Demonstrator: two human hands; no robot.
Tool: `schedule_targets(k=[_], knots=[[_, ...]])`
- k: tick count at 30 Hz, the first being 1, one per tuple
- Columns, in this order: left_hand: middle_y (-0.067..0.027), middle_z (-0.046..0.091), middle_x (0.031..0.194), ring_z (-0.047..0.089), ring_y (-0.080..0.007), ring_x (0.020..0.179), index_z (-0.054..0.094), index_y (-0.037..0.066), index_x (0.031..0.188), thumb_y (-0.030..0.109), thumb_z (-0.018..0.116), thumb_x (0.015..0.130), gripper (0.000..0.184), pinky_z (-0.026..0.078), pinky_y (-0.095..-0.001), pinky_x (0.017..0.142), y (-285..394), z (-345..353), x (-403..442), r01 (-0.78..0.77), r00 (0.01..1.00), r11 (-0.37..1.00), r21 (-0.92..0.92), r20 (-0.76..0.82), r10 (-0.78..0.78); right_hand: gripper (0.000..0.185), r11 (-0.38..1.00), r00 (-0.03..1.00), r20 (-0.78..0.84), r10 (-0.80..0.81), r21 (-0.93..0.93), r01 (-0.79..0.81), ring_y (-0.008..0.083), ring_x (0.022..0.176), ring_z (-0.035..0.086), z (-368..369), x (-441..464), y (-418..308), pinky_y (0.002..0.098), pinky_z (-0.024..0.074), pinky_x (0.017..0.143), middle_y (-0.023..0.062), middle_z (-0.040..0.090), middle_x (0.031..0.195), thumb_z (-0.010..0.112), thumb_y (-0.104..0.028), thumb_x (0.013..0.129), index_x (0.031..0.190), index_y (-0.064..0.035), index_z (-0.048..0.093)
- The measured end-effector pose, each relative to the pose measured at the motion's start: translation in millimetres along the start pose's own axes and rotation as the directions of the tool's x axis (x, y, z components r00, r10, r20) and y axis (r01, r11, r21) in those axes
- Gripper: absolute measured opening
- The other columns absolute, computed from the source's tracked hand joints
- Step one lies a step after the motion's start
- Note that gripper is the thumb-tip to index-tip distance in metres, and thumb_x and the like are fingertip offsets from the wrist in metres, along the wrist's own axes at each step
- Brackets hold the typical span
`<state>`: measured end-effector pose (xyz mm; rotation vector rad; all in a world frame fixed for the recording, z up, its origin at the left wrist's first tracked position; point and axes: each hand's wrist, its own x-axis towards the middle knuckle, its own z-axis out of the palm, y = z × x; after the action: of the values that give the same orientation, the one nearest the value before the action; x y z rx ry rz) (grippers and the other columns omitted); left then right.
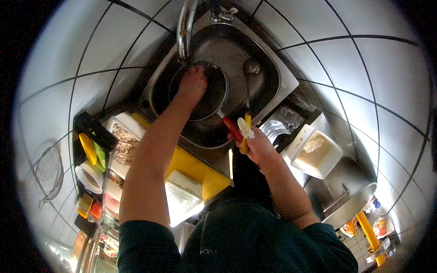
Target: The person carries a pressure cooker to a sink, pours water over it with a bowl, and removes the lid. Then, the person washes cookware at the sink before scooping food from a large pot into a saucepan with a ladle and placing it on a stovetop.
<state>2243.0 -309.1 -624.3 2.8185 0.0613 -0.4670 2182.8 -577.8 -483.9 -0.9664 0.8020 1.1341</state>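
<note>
A dark round frying pan (214, 93) with a red handle (232, 127) rests in the metal sink (271, 68), partly beneath the faucet (184, 38). My left hand (193, 84) reaches down into the pan. Its fingers are curled against the pan's inside, and whatever they hold is hidden. My right hand (258, 145) is closed around the red handle at the sink's front edge. By its thumb lie the yellow handle of a ladle (247, 117) and a small white piece (246, 128) that I cannot make out. The ladle's bowl (251, 67) lies inside the sink.
Right of the sink stand glassware (275, 129) and a white container (318, 152) with pale contents. To the left are a tub of brown crumbly food (125, 145), a white cup (90, 176) and yellow and green items (93, 150). A wire strainer (49, 174) hangs on the wall.
</note>
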Motion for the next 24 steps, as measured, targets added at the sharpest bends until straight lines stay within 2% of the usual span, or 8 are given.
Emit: schedule_targets(k=[1, 4, 7, 9, 13, 16, 19, 24], knots=[[-0.0203, 0.058, 0.123, 0.060, -0.0406, 0.109, 0.059, -0.005, 0.126, 0.010, 0.052, 0.096, 0.034, 0.050, -0.0510, 0.099, 14.2, -15.9, 2.9, -0.034, 0.999, 0.998, -0.045, -0.005, 0.033, 0.047, 1.000, 1.000, 0.016, 0.001, -0.027, 0.000, 0.0119, 0.069, 0.056, -1.3, -0.2, -1.4, 0.0272, 0.0430, 0.055, 0.0061, 0.071, 0.096, 0.069, -0.053, 0.094, 0.112, -0.0104, 0.062], [-0.0211, 0.056, 0.128, 0.058, -0.0399, 0.114, 0.057, -0.003, 0.131, 0.010, 0.052, 0.095, 0.038, 0.046, -0.0504, 0.103, -1.1, 0.4, 13.0, -0.431, 0.876, 0.821, 0.375, -0.046, 0.481, 0.026, 0.998, 0.997, -0.062, 0.055, -0.040, -0.057, 0.0163, 0.079, 0.062, 0.1, -4.8, -4.7, 0.0256, 0.0503, 0.065, 0.0120, 0.067, 0.111, 0.057, -0.020, 0.103, 0.124, -0.0050, 0.054], [-0.0205, 0.056, 0.131, 0.055, -0.0380, 0.119, 0.059, -0.001, 0.130, 0.009, 0.054, 0.093, 0.039, 0.044, -0.0483, 0.105, -14.1, 26.8, 22.5, -0.123, 0.988, 0.986, 0.116, -0.083, 0.133, 0.024, 0.999, 0.996, -0.089, 0.019, 0.031, -0.016, 0.0158, 0.080, 0.062, 2.2, 0.5, 19.3, 0.0264, 0.0502, 0.065, 0.0098, 0.067, 0.105, 0.057, -0.024, 0.104, 0.120, -0.0069, 0.055], [-0.0182, 0.056, 0.134, 0.055, -0.0361, 0.121, 0.058, 0.002, 0.135, 0.012, 0.055, 0.094, 0.042, 0.044, -0.0485, 0.106, -3.6, 5.5, 17.1, -0.018, 0.992, 0.954, 0.300, 0.122, -0.020, 0.025, 0.983, 0.997, -0.074, -0.036, 0.177, 0.048, 0.0150, 0.076, 0.061, 9.0, -0.3, 34.6, 0.0274, 0.0486, 0.063, 0.0076, 0.067, 0.098, 0.060, -0.030, 0.103, 0.118, -0.0098, 0.056], [-0.0168, 0.051, 0.147, 0.051, -0.0334, 0.134, 0.054, 0.009, 0.146, 0.025, 0.054, 0.099, 0.050, 0.041, -0.0488, 0.111, 33.1, -65.5, -4.1, -0.058, 0.750, 0.852, 0.520, 0.586, -0.307, 0.030, 0.964, 0.998, -0.060, -0.030, 0.262, 0.045, 0.0145, 0.073, 0.059, 21.6, -1.4, 48.0, 0.0275, 0.0460, 0.061, 0.0070, 0.067, 0.097, 0.062, -0.033, 0.102, 0.119, -0.0100, 0.055], [-0.0187, 0.042, 0.157, 0.043, -0.0338, 0.143, 0.052, 0.011, 0.149, 0.038, 0.056, 0.098, 0.058, 0.039, -0.0480, 0.114, 28.6, -48.3, -22.1, 0.161, 0.750, 0.930, 0.331, 0.572, -0.334, 0.033, 0.973, 0.998, -0.062, -0.020, 0.227, 0.033, 0.0147, 0.075, 0.060, 28.3, -2.3, 47.9, 0.0277, 0.0471, 0.063, 0.0070, 0.067, 0.097, 0.063, -0.035, 0.101, 0.120, -0.0091, 0.055], [-0.0202, 0.045, 0.155, 0.047, -0.0342, 0.140, 0.058, 0.012, 0.143, 0.032, 0.060, 0.092, 0.056, 0.038, -0.0471, 0.115, 16.8, -22.5, -21.8, 0.403, 0.646, 0.915, 0.004, 0.707, -0.288, 0.038, 0.984, 0.999, 0.000, -0.035, 0.176, 0.035, 0.0145, 0.077, 0.060, 17.5, 3.2, 55.0, 0.0274, 0.0478, 0.065, 0.0069, 0.067, 0.098, 0.064, -0.038, 0.100, 0.122, -0.0088, 0.055], [-0.0212, 0.057, 0.140, 0.056, -0.0330, 0.126, 0.068, 0.013, 0.123, 0.026, 0.064, 0.083, 0.042, 0.040, -0.0460, 0.111, 13.0, -3.0, 5.3, 0.774, 0.550, 0.471, -0.424, 0.818, -0.167, 0.034, 0.997, 0.998, -0.058, -0.003, -0.072, -0.001, 0.0141, 0.084, 0.062, 6.2, 6.0, 44.8, 0.0261, 0.0498, 0.069, 0.0063, 0.066, 0.106, 0.061, -0.036, 0.103, 0.122, -0.0092, 0.055]])
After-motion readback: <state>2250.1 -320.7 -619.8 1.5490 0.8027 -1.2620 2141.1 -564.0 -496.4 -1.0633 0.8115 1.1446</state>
